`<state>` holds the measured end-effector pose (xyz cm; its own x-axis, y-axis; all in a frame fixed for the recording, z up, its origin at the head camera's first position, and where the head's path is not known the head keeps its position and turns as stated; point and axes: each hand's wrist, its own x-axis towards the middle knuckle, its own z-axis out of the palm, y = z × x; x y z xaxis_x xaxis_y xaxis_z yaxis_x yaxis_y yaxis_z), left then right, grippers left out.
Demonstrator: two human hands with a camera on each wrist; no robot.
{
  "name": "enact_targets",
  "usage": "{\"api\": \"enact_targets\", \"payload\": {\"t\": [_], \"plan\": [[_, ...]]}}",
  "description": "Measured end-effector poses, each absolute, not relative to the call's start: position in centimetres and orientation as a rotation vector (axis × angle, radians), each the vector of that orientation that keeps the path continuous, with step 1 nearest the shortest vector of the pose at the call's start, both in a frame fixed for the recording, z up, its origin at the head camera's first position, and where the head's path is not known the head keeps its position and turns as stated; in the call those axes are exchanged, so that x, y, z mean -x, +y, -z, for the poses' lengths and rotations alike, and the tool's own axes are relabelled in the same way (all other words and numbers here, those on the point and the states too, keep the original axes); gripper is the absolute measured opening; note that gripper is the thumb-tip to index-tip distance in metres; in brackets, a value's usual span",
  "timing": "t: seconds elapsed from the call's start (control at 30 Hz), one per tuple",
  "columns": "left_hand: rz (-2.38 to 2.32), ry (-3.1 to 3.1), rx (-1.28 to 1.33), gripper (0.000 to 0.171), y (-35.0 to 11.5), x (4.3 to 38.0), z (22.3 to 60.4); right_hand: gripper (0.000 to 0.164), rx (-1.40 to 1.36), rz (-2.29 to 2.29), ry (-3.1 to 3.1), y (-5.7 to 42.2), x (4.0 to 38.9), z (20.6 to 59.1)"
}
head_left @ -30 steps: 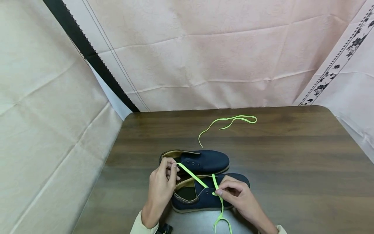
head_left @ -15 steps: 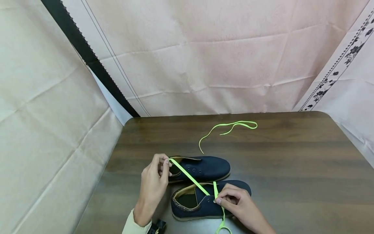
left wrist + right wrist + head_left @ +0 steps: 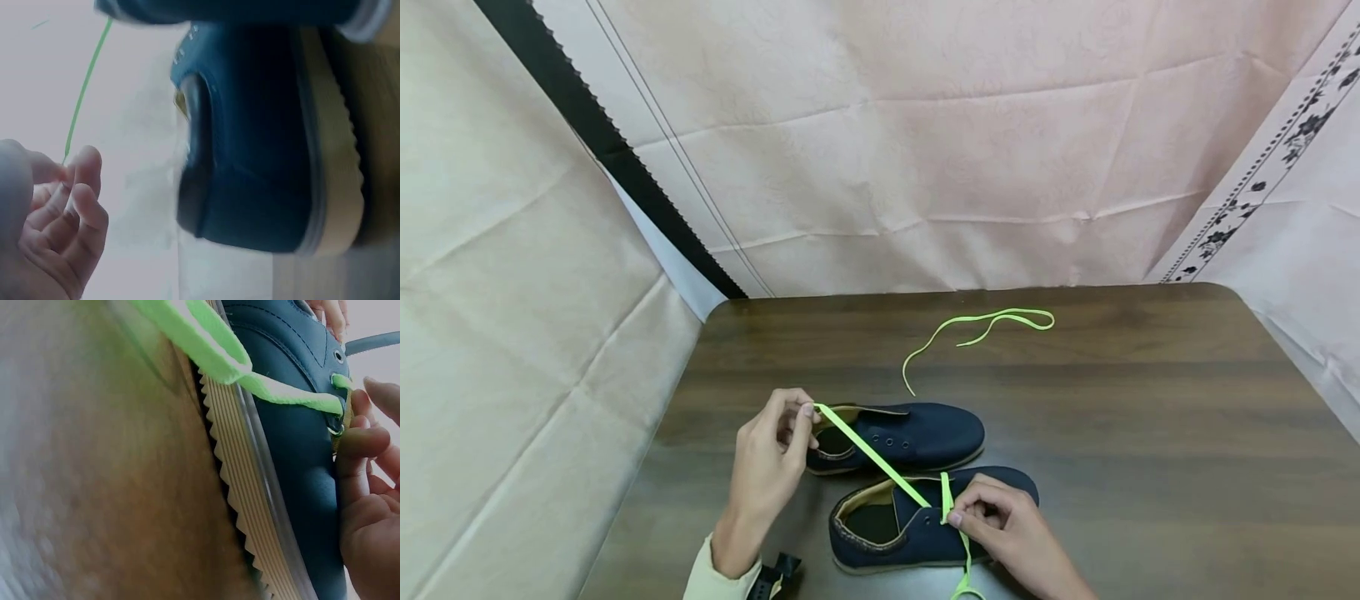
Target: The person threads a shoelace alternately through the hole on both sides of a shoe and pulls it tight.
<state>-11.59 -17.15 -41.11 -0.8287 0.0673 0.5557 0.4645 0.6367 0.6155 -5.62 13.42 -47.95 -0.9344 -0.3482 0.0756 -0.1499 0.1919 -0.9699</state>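
A navy shoe [image 3: 925, 546] with a tan lining lies on its sole nearest me, toe to the right. A bright green shoelace [image 3: 872, 456] runs through its eyelets. My left hand [image 3: 763, 462] pinches one end and holds it taut, up and to the left; the left wrist view shows the strand [image 3: 83, 100] between thumb and fingers. Over the eyelets, my right hand [image 3: 1018, 533] pinches the lace close to the shoe; its exact grip is partly hidden. In the right wrist view a loop of lace [image 3: 287, 394] hangs over the shoe's side.
A matching navy shoe [image 3: 936, 433], its eyelets unlaced, lies just behind the first. Farther back, a second green shoelace [image 3: 992, 317] lies loosely curved on the wooden table [image 3: 1112, 400]. A black strap [image 3: 775, 575] shows by the left wrist. Pale cloth [image 3: 887, 167] hangs behind.
My left hand has moved left and away from the near shoe, drawing out a longer length of lace. The right hand stays at the eyelets. The loop at the front has slid lower in view.
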Motion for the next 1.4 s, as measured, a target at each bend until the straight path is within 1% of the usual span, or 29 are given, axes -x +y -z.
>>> {"api": "enact_targets", "payload": {"t": [0.13, 0.2, 0.37, 0.6, 0.7, 0.83, 0.97, 1.07, 1.17, 1.27, 1.4], "plan": [[0.917, -2.369, 0.437, 0.010, -18.5, 11.9, 41.9, 0.017, 0.331, 1.816, 2.210, 12.8, 5.6, 48.0], [0.873, -2.359, 0.446, 0.011, -19.3, 12.0, 42.4, 0.019, 0.306, 1.802, 2.197, 12.5, 5.6, 48.0], [0.985, -2.342, 0.517, 0.015, -21.1, 12.0, 44.3, 0.020, 0.289, 1.783, 2.241, 11.7, 5.3, 48.0], [1.172, -2.253, 0.590, 0.023, -22.1, 11.8, 47.1, 0.027, 0.207, 1.777, 2.264, 11.1, 5.2, 48.4], [1.190, -2.246, 0.593, 0.023, -22.5, 11.8, 47.2, 0.027, 0.196, 1.769, 2.274, 10.9, 5.6, 48.5], [1.170, -2.315, 0.582, 0.017, -22.7, 12.3, 46.1, 0.027, 0.215, 1.792, 2.247, 10.9, 6.1, 48.4], [1.141, -2.399, 0.543, 0.011, -21.9, 13.0, 45.5, 0.029, 0.243, 1.843, 2.135, 11.9, 6.2, 47.9], [1.123, -2.455, 0.483, 0.008, -21.1, 13.2, 45.6, 0.024, 0.352, 1.922, 2.011, 13.3, 6.2, 47.6], [1.100, -2.485, 0.438, 0.009, -20.6, 13.1, 45.6, 0.019, 0.550, 1.926, 1.936, 14.9, 6.2, 47.5], [1.098, -2.492, 0.421, 0.014, -20.3, 13.0, 45.3, 0.020, 0.775, 1.827, 1.858, 16.2, 6.4, 47.4], [1.147, -2.456, 0.455, 0.015, -20.1, 13.0, 44.8, 0.023, 1.018, 1.665, 1.787, 17.1, 7.0, 47.6]]}}
